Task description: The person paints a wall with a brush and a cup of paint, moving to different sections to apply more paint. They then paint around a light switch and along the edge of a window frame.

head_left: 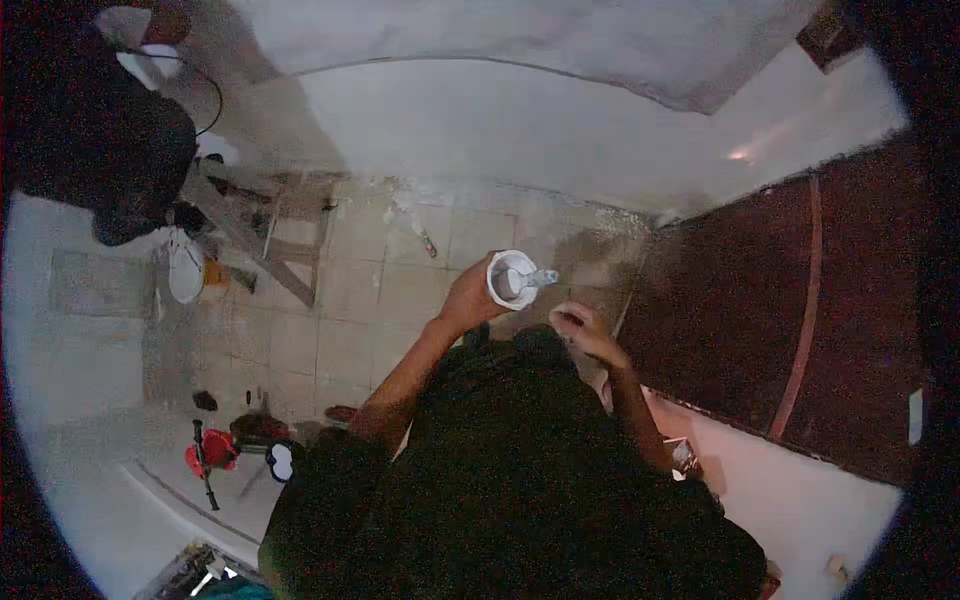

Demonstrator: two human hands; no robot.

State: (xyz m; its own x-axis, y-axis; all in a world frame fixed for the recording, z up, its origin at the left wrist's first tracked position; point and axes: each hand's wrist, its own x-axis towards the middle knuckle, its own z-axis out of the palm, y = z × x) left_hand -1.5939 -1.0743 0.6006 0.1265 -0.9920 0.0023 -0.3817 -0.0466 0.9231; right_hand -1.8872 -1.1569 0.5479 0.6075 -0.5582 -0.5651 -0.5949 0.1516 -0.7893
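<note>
A white round container, like a cup or small tub (497, 281), is held in my left hand (468, 298), whose fingers wrap its left side. Its open top faces the camera, and a pale, translucent object (537, 279) sticks out over the right rim. My right hand (583, 329) is just below and to the right of the container, apart from it. Its fingers are curled and blurred, and whether anything is between them cannot be made out.
Below is a tiled floor (347, 262) with a small tube-like item (429, 243). A wooden frame (250, 245) and white bucket (185, 268) stand left, a red item (216, 452) lower left. A dark red door (720, 310) is at right, a white wall (480, 120) ahead.
</note>
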